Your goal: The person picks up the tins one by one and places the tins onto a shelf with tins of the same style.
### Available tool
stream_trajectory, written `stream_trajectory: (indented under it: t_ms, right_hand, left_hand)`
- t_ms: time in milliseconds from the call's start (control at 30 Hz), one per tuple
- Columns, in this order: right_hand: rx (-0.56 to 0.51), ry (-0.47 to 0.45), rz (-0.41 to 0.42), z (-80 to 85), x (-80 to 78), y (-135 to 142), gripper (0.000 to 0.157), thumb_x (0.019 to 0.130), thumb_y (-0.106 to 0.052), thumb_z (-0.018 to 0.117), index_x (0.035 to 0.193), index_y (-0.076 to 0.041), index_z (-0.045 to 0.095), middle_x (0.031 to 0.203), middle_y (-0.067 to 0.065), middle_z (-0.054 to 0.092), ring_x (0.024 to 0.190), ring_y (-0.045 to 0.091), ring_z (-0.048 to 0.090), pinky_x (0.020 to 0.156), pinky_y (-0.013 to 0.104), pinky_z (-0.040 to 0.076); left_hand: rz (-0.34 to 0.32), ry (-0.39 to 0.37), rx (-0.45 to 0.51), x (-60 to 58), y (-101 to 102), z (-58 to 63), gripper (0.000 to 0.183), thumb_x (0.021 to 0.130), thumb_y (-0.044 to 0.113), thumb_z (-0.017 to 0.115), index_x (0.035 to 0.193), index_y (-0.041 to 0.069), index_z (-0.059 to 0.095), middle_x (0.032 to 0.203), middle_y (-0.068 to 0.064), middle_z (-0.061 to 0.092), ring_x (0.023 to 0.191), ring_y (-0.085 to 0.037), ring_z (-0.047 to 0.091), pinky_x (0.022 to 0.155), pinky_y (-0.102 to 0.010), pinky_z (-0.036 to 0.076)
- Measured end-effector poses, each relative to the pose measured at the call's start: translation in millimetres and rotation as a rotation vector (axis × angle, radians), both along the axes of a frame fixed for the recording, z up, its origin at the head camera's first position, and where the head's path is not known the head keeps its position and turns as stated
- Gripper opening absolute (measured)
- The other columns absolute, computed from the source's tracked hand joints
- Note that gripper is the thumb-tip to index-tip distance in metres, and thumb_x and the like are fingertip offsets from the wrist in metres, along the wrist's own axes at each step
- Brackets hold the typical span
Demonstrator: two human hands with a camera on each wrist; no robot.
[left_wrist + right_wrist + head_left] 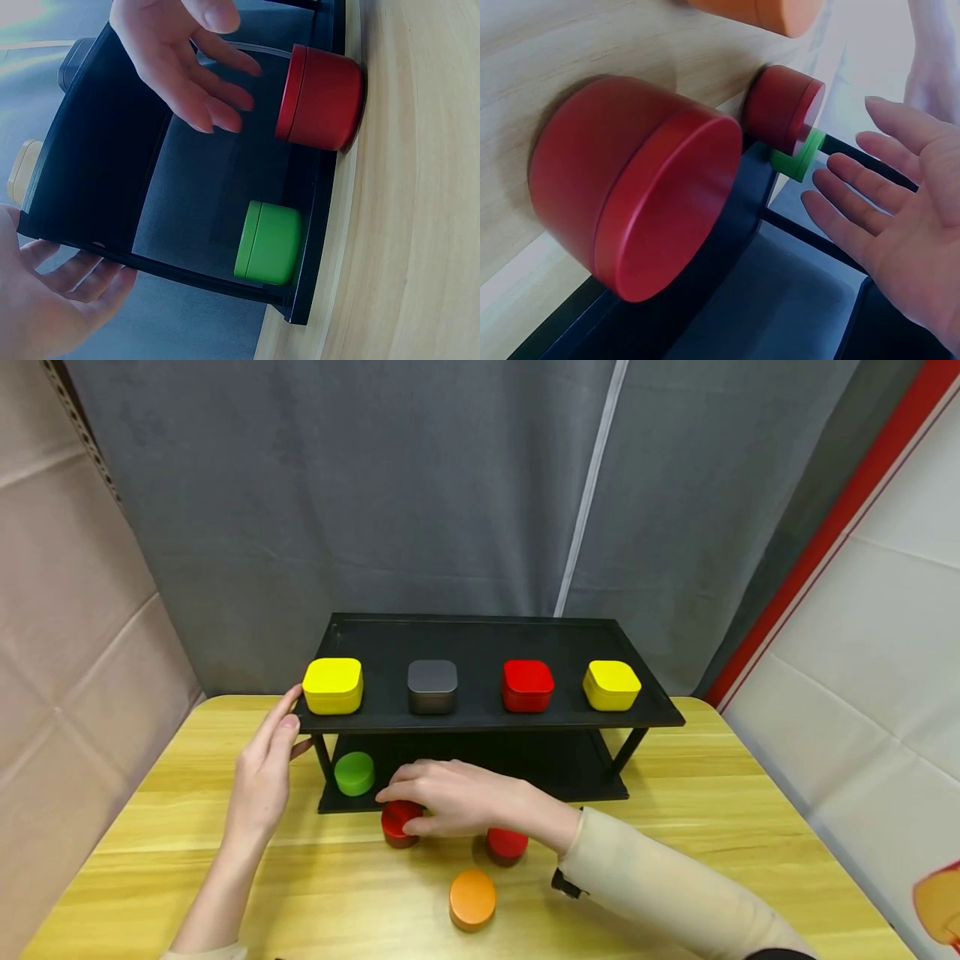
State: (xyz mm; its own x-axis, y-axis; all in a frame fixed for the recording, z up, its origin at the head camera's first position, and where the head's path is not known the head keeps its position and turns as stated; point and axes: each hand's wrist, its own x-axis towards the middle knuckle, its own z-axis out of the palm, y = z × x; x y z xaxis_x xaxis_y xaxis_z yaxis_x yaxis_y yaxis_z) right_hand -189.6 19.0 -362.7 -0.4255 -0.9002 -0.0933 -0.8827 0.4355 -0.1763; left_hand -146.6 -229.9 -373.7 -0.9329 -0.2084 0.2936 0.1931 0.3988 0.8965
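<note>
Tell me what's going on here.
A person's left hand holds the left end of the rack. The right hand, holding nothing, is by the left red tin on the table. The right red tin and an orange tin also stand on the table, while a green tin stands on the lower shelf. Up top are a yellow box, a dark box, a red box and a second yellow box.

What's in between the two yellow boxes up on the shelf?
A dark box and a red box stand between them on the shelf; the head view shows it.
</note>
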Motion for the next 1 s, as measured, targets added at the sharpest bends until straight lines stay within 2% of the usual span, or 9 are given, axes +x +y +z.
stream_trajectory:
  t_ms: [433, 767, 1000]
  right_hand:
    - [0.067, -0.014, 0.006, -13.9, -7.3, -8.9, 0.05, 0.098, -0.035, 0.071, 0.145, -0.024, 0.06, 0.137, -0.004, 0.063, 0.118, 0.008, 0.06, 0.098, 0.018, 0.054]
    - [0.091, -0.046, 0.0, -17.3, -8.3, -10.9, 0.049, 0.095, -0.03, 0.075, 0.142, -0.023, 0.062, 0.137, -0.004, 0.063, 0.114, 0.007, 0.061, 0.093, 0.016, 0.054]
    - [0.112, -0.016, 0.01, -19.6, -9.2, -14.7, 0.049, 0.095, -0.029, 0.076, 0.141, -0.023, 0.062, 0.136, -0.004, 0.064, 0.11, 0.007, 0.062, 0.09, 0.015, 0.054]
  left_hand:
    - [-0.001, -0.009, 0.004, -0.2, 0.1, -1.1, 0.05, 0.113, 0.041, 0.031, 0.161, 0.031, 0.034, 0.169, 0.0, 0.034, 0.145, -0.033, 0.046, 0.09, 0.002, 0.047]
    - [0.008, -0.02, 0.004, -0.8, -0.1, -0.5, 0.049, 0.113, 0.042, 0.031, 0.161, 0.034, 0.034, 0.168, 0.003, 0.035, 0.145, -0.03, 0.047, 0.091, 0.002, 0.047]
    - [0.003, -0.019, 0.006, -0.6, -0.7, 0.1, 0.049, 0.113, 0.042, 0.032, 0.161, 0.033, 0.034, 0.169, 0.002, 0.034, 0.147, -0.031, 0.045, 0.092, 0.002, 0.046]
